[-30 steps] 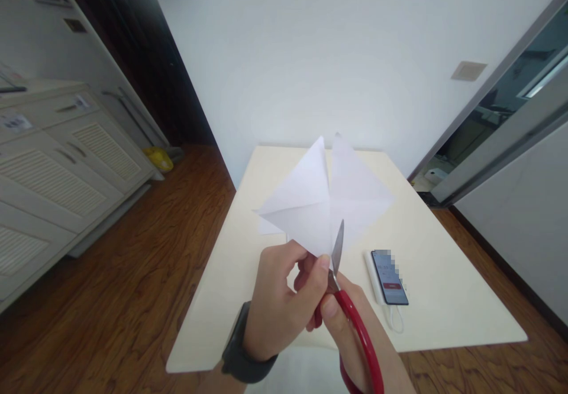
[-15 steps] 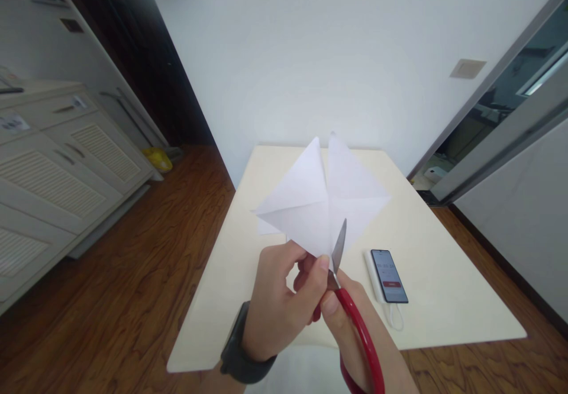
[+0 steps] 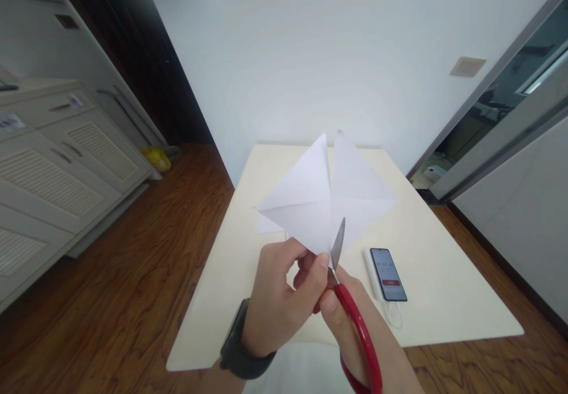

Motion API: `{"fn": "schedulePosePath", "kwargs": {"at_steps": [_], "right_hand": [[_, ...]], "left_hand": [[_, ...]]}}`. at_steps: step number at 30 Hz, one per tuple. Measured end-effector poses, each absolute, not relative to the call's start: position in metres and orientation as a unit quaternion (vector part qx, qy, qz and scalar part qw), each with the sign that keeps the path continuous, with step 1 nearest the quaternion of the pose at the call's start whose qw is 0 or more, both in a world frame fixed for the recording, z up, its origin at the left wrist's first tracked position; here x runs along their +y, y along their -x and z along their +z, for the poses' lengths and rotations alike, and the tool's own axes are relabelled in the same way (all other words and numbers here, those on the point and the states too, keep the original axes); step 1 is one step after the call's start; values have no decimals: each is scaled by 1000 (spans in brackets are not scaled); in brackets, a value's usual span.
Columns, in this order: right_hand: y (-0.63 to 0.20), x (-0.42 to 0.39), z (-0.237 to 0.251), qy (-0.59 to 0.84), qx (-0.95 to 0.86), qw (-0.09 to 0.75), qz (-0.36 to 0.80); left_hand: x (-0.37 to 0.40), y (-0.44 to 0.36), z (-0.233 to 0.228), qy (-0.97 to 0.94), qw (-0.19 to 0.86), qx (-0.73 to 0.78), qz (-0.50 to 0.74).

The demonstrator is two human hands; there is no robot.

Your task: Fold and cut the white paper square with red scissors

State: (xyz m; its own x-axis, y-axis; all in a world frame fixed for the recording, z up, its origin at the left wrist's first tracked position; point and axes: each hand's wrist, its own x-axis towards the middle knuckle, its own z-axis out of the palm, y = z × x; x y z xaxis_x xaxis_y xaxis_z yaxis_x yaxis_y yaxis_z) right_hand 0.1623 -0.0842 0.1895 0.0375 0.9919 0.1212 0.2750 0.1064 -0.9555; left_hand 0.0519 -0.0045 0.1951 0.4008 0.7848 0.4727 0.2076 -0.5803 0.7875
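The creased white paper sheet (image 3: pixel 295 207) is held up over the smooth cream counter (image 3: pixel 444 299), its near corner clamped in the grip of the left hand (image 3: pixel 279 296), the nearer one. From there its central line runs forward. The right hand's (image 3: pixel 341 323) grip is wrapped around the red-handled metal scissors (image 3: pixel 364 332), whose visible blade (image 3: pixel 338 244) points forward, just right of that line.

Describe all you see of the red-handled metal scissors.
The red-handled metal scissors have a glossy, plastic-looking handle and a grey, pointed blade tilted up and away. The right hand grips the handle; the blade overlaps creased white paper in view, beside the left hand. The other blade is mostly hidden, so opening is unclear.
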Motion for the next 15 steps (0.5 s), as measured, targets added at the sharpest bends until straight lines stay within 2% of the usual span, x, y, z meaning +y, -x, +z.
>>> {"fn": "schedulePosePath", "kwargs": {"at_steps": [8, 15], "right_hand": [[-161, -78, 181, 524, -571, 492, 397], [-160, -85, 177, 588, -542, 460, 387]], "left_hand": [[-3, -53, 196, -765, 336, 314, 451], [-4, -52, 194, -763, 355, 310, 443]]}}
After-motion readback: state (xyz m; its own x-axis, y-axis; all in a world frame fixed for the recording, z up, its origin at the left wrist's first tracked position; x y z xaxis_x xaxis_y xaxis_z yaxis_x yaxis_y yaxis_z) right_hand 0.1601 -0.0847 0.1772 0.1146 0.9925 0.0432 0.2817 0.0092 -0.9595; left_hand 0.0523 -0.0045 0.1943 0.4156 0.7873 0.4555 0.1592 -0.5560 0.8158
